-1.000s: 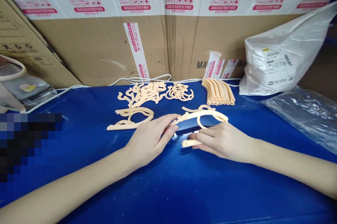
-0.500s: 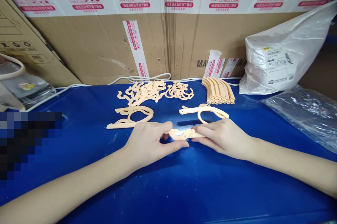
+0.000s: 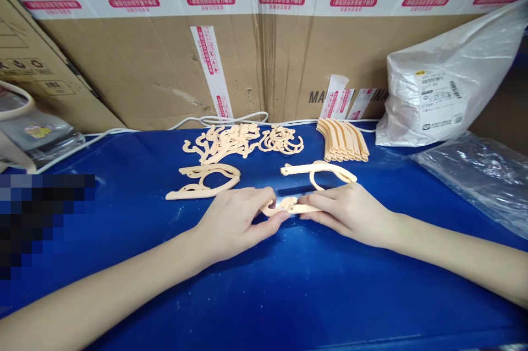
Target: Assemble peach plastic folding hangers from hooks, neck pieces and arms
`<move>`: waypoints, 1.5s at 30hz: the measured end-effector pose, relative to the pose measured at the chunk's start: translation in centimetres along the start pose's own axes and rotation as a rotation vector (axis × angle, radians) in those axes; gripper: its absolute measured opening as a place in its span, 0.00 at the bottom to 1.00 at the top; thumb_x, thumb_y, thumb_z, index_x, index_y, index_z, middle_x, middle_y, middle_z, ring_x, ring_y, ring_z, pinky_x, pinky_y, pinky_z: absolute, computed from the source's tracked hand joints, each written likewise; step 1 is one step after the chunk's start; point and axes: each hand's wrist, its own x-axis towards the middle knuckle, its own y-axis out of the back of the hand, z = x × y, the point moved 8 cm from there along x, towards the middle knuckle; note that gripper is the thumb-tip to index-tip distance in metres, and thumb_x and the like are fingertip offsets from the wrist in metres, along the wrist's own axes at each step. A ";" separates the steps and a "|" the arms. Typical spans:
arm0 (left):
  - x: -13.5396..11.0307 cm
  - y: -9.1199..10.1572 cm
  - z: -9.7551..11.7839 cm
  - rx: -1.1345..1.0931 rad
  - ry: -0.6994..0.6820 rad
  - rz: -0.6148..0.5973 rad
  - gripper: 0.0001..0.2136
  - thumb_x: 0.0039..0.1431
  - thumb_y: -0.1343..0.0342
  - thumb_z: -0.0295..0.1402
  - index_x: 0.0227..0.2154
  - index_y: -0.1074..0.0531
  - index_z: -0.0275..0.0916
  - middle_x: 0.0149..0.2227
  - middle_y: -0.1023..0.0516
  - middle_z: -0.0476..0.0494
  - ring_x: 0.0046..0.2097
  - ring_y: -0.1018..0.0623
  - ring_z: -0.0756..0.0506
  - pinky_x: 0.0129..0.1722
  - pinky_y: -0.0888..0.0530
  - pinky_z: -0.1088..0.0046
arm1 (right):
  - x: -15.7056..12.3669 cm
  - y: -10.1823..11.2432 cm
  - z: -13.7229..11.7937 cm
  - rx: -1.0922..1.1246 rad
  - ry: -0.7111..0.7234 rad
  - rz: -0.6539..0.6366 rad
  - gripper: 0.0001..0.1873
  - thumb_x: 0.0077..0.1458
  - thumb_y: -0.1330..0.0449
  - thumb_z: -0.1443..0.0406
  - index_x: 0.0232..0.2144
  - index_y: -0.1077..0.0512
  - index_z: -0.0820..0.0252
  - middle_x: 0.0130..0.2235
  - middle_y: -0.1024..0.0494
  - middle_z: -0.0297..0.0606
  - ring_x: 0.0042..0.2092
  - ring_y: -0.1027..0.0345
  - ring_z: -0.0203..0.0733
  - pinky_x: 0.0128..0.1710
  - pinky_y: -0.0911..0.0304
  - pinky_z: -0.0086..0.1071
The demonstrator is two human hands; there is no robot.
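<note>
My left hand point(image 3: 243, 219) pinches a small cream plastic hook piece point(image 3: 270, 209) between thumb and fingers. My right hand point(image 3: 346, 210) grips a cream folding-hanger arm point(image 3: 305, 208), most of it hidden under the fingers. The two pieces meet end to end between my hands; whether they are joined, I cannot tell. Just beyond the right hand lies a partly covered folding hanger point(image 3: 305, 170). Another folded hanger point(image 3: 193, 194) rests behind my left hand.
Along the back of the blue table point(image 3: 256, 296) are a pile of hooked pieces point(image 3: 231, 142), several curved rings point(image 3: 282, 140) and stacked hanger arms point(image 3: 342, 142). Cardboard boxes point(image 3: 157, 59) stand behind a white cable point(image 3: 193, 121). A white bag point(image 3: 437, 92) and clear plastic point(image 3: 478, 175) sit right, a jug point(image 3: 37, 125) left.
The small hook piece has turned in my left fingers, so its curved end now points up against the hanger arm. Both hands stay in nearly the same place. The view has tilted slightly.
</note>
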 end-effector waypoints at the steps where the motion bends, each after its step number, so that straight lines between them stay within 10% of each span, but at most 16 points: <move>1: 0.0 -0.1 0.1 -0.011 -0.013 -0.014 0.14 0.65 0.55 0.41 0.29 0.34 0.39 0.22 0.33 0.54 0.23 0.34 0.52 0.23 0.43 0.76 | 0.0 0.0 0.0 0.000 -0.003 0.000 0.16 0.66 0.53 0.60 0.41 0.28 0.62 0.31 0.22 0.36 0.30 0.27 0.34 0.30 0.37 0.27; 30: -0.9 -0.9 1.8 0.017 -0.169 -0.073 0.06 0.60 0.63 0.30 0.28 0.46 0.41 0.19 0.38 0.56 0.18 0.38 0.50 0.19 0.47 0.74 | -0.4 1.6 -2.8 -0.271 0.122 0.193 0.16 0.66 0.53 0.62 0.42 0.26 0.62 0.24 0.26 0.30 0.23 0.34 0.32 0.24 0.44 0.29; 35: -0.8 -1.0 2.1 0.203 -0.206 -0.029 0.14 0.67 0.60 0.43 0.28 0.44 0.41 0.19 0.31 0.54 0.18 0.31 0.49 0.18 0.48 0.75 | -0.4 1.5 -2.8 -0.258 0.114 0.192 0.16 0.66 0.53 0.62 0.42 0.26 0.62 0.25 0.25 0.31 0.23 0.34 0.33 0.24 0.44 0.30; 45: -1.2 -0.8 3.6 0.499 -0.339 0.067 0.17 0.71 0.69 0.37 0.29 0.42 0.39 0.19 0.32 0.52 0.17 0.30 0.49 0.16 0.45 0.73 | -0.8 1.0 -2.6 -0.140 0.100 0.125 0.15 0.66 0.51 0.61 0.41 0.27 0.62 0.26 0.24 0.32 0.24 0.33 0.33 0.25 0.43 0.30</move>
